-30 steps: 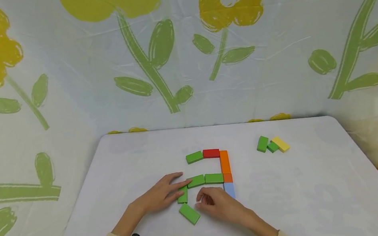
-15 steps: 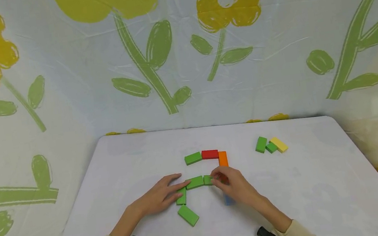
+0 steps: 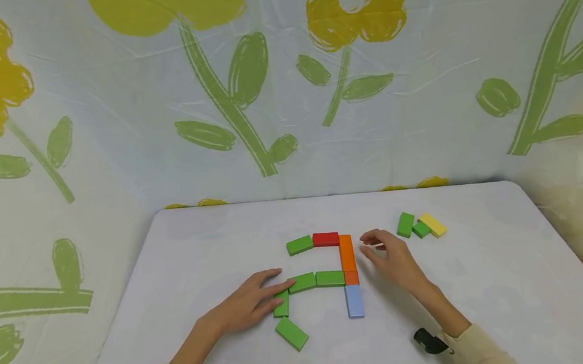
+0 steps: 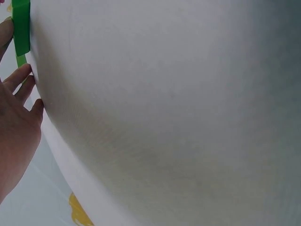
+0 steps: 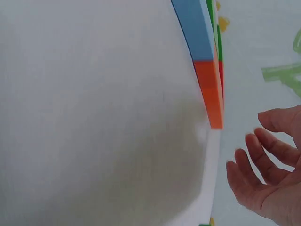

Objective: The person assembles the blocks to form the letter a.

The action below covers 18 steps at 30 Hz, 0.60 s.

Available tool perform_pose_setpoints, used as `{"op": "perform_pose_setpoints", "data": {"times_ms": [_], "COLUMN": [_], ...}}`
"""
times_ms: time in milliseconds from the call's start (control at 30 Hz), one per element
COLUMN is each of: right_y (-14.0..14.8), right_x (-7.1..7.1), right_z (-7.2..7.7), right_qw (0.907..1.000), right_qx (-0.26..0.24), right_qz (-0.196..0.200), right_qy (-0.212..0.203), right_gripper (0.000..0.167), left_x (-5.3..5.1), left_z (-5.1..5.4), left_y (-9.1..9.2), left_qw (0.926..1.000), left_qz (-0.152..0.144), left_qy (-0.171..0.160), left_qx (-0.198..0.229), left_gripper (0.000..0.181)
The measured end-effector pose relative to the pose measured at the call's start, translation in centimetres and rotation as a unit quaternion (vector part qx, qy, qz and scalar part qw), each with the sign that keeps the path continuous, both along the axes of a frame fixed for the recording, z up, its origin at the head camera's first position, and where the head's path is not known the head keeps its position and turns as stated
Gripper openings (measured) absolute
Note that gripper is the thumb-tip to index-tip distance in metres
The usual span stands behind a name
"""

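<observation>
My left hand [image 3: 247, 303] rests with its extended fingers touching an upright-running green block [image 3: 282, 305] and the left end of a sideways green block [image 3: 302, 283]. A second sideways green block [image 3: 330, 279] meets a small orange block [image 3: 351, 277]. Above that lies a long orange block [image 3: 347, 253], below it a light blue block [image 3: 354, 302]. A red block [image 3: 326, 239] and another green block [image 3: 300, 245] extend left from the top. Lower left, a slanted green block [image 3: 292, 334] lies alone. My right hand [image 3: 396, 259] hovers right of the long orange block, fingers loosely bent, holding nothing.
At the back right, a green block [image 3: 406, 225], a small green block [image 3: 420, 229] and a yellow block [image 3: 433, 225] lie close together. A flower-printed cloth [image 3: 414, 96] surrounds the white table [image 3: 221, 235].
My right hand has moved from below the green row, up across the orange blocks, to their right side, uncovering the light blue block. The left hand has stayed in place.
</observation>
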State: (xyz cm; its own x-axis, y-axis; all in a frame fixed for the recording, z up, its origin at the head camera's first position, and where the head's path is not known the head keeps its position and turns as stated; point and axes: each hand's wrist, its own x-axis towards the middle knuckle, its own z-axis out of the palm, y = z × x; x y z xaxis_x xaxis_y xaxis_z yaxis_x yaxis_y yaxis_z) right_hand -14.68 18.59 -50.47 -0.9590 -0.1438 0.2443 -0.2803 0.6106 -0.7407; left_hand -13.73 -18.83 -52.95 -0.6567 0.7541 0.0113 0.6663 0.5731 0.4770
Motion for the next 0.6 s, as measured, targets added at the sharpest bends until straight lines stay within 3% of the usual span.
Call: {"op": "perform_pose_setpoints", "data": {"times_ms": [600], "right_y": [5.4], "right_x": [-3.5], "right_z": [-0.3], "right_qw": [0.9957], "right_qx": [0.009], "right_qz": [-0.092], "right_qy": [0.000], "right_gripper": [0.030], "left_x": [-0.1], "left_z": [0.0], "left_y": [0.0], "left_qw": [1.0000], "left_qz": [-0.002], "left_qy": [-0.005], "left_qx": [-0.002], "left_gripper": [0.049]}}
